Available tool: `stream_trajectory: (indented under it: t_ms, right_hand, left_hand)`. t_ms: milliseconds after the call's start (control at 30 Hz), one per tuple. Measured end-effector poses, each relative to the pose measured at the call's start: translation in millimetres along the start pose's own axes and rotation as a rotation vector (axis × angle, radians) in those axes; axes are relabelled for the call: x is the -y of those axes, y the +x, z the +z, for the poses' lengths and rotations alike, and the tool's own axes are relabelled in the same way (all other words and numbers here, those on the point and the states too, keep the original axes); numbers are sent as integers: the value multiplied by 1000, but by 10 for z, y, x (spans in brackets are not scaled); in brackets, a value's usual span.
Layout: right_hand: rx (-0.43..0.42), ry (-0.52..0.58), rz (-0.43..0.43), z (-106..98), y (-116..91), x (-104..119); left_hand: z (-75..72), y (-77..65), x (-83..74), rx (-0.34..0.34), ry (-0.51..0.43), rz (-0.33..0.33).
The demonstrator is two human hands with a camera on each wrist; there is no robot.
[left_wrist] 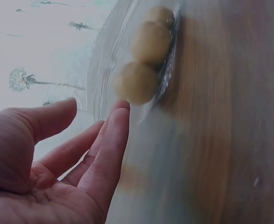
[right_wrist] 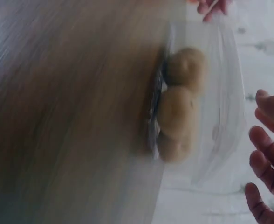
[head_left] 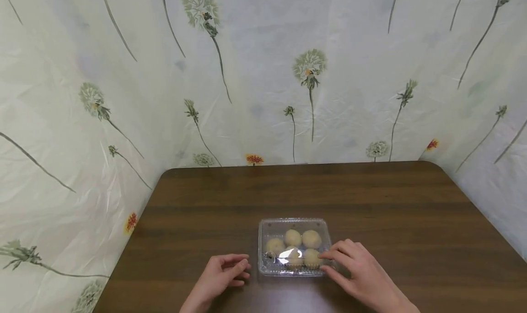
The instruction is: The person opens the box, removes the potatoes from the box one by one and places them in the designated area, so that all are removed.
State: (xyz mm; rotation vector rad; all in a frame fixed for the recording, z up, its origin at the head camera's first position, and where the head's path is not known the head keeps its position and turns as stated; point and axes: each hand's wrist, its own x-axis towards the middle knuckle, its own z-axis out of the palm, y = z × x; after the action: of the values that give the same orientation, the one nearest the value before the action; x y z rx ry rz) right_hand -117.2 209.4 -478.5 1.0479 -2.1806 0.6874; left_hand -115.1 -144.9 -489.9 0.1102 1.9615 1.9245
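Five pale yellow balls (head_left: 293, 238) inside one clear plastic container (head_left: 260, 244), set flat on a dark brown wooden table (head_left: 206, 203), low in the head view and a little right of centre. Two balls side by side at the back, two at the front, one more by the left wall and slightly forward of the back pair. Bare space in the front left corner, next to that single ball, with a small dark spot there, too small to make out. See-through lid (head_left: 281, 227) over the whole lot, ribbed along its front, with small round marks near the far edge and a bright glare across the front middle ball. From each wrist camera, a side-on look through the walls at three balls in a line, blurred in the right wrist view.

Just beside the container's left wall, left hand (head_left: 220, 274) with fingers loosely bent and slightly spread, thumb apart in the left wrist view, nothing in the grip. At the right front corner, right hand (head_left: 360, 274) with thumb and fingers parted and gently curved, fingertips overlapping the container's edge in the head view; contact or a slight gap, impossible to tell. Likewise holding nothing.

Behind the table and along both sides, pale sheeting (head_left: 255, 61) printed with dandelions, long stems and a few orange-red flowers.
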Motion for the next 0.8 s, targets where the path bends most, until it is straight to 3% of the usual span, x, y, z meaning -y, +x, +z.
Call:
stream_trajectory:
  t_ms: [267, 533, 800]
  right_hand:
    - [38, 21, -80, 185, 66, 100]
    - [69, 5, -85, 288, 64, 148]
    - [44, -17, -107, 332, 88, 153]
  left_hand:
    - [100, 13, 65, 45, -74, -25]
    - [168, 34, 148, 68, -106, -16]
    - [195, 90, 151, 80, -128, -16]
